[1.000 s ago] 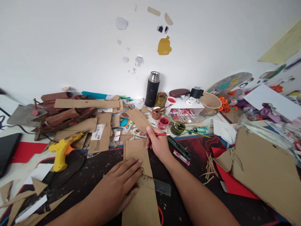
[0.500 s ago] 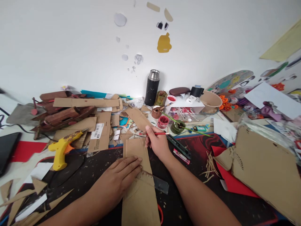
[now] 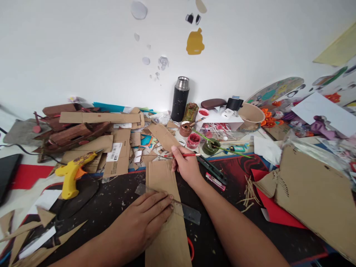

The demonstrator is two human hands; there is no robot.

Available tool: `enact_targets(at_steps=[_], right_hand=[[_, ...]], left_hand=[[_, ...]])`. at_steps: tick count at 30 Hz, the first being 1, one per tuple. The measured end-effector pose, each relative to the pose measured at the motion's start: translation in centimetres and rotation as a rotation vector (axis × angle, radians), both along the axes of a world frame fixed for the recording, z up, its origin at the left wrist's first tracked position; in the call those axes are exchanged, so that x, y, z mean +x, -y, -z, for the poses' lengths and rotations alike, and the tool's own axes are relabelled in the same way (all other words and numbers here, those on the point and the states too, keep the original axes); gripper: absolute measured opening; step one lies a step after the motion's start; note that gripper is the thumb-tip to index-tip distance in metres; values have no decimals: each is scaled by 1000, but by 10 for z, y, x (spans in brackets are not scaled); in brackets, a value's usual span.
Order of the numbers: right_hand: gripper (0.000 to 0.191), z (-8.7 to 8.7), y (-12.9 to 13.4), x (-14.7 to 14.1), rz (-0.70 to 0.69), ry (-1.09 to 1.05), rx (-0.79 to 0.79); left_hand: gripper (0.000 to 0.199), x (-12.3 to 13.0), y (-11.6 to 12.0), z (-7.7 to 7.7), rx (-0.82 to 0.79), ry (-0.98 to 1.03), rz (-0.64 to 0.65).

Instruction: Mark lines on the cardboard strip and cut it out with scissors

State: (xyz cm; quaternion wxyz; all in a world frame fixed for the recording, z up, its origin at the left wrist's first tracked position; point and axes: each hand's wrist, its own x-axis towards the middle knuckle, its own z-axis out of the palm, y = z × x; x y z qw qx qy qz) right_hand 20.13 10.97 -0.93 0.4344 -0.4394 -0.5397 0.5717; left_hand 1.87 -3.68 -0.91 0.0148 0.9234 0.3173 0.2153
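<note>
A long cardboard strip (image 3: 164,237) lies lengthwise in front of me on the dark mat. Across it rests a clear ruler (image 3: 190,214), its ends jutting out on both sides. My left hand (image 3: 151,211) lies flat over the ruler's middle, fingers stretched out, pressing it on the cardboard. Just beyond the strip's far end, my right hand (image 3: 185,167) is closed around a slim red pencil (image 3: 190,154), held nearly level above the strip. A green box cutter (image 3: 213,170) lies to the right of that hand.
A yellow glue gun (image 3: 72,174) lies at left near cardboard scraps (image 3: 118,154). Open paint pots (image 3: 193,141) and a black flask (image 3: 180,100) stand at the back. A large cardboard piece (image 3: 314,196) is at right. Red scissor handles (image 3: 190,247) poke out beside the strip.
My left hand has shifted slightly toward me and to the right, uncovering the ruler's left end. My right hand still holds the pencil in nearly the same place. The view has tilted slightly.
</note>
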Motion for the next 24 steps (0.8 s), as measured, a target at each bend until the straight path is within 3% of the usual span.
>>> enact_targets(at_steps=[13,24], right_hand=[[56,-3,0,0,-3,-4,6],[58,-10,-3,7,30,8,38]], left_hand=[[35,-1,-7,-5,47,-23,-68],[49,2,-7,1,124,-89,-185]])
